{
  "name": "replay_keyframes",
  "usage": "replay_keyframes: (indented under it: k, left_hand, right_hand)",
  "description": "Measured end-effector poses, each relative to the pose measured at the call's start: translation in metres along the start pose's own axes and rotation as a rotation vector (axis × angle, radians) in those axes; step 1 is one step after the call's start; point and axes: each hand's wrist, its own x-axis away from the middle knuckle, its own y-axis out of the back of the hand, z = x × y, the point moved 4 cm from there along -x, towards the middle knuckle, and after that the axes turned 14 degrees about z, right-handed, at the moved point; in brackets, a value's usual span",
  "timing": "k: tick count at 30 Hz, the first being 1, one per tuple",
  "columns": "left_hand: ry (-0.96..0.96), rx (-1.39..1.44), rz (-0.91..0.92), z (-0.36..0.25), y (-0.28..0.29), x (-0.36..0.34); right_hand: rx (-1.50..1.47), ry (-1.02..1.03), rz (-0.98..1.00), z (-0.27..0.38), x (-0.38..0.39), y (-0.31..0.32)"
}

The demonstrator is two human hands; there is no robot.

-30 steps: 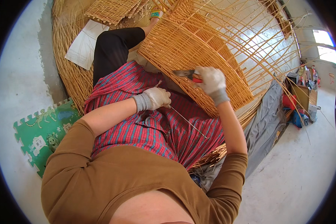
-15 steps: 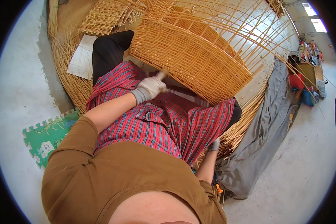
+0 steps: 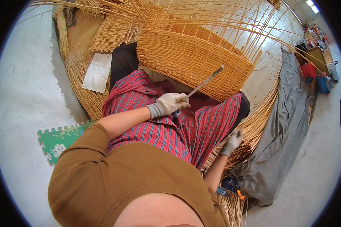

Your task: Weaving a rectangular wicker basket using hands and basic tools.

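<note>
A long woven wicker basket (image 3: 193,56) lies in front of my legs, with upright stakes rising from its far side. My left hand (image 3: 170,104), in a pale work glove, is closed over my lap around a thin grey metal rod (image 3: 206,82). The rod slants up to the right, its pale tip in front of the basket wall. A small blue bit shows below that hand; what it belongs to is hidden. On the right, my gloved right hand (image 3: 234,142) is over a bundle of wicker rods (image 3: 259,121); its blurred fingers do not show what they hold.
A grey cloth (image 3: 288,125) lies along the right side of the rods. Low right are a dark tool with an orange part (image 3: 240,194). At left are more rods (image 3: 83,83), a white sheet (image 3: 97,73), a woven panel (image 3: 110,34) and a green foam mat (image 3: 60,140).
My left hand has moved right and down over my lap, and the rod now shows clearly. My right hand has come up and forward beside the rods. The whole view has shifted.
</note>
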Motion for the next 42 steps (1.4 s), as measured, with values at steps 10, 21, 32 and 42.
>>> replay_keyframes:
  k: [10, 21, 32, 42]
  left_hand:
    - [-0.395, 0.247, -0.230, -0.004, 0.007, 0.017]
    - [-0.350, 0.892, -0.357, 0.043, 0.048, 0.051]
    - [0.222, -0.587, -0.471, 0.052, 0.100, 0.030]
    - [0.239, -0.660, -0.442, 0.055, 0.128, 0.041]
  right_hand:
    - [-0.191, 0.390, 0.957, 0.244, 0.121, -0.182]
    - [0.224, 0.356, 1.152, 0.204, 0.149, -0.230]
    - [-0.196, 0.049, 1.053, 0.195, 0.049, -0.210]
    - [0.032, 0.386, 0.867, 0.300, -0.054, -0.227]
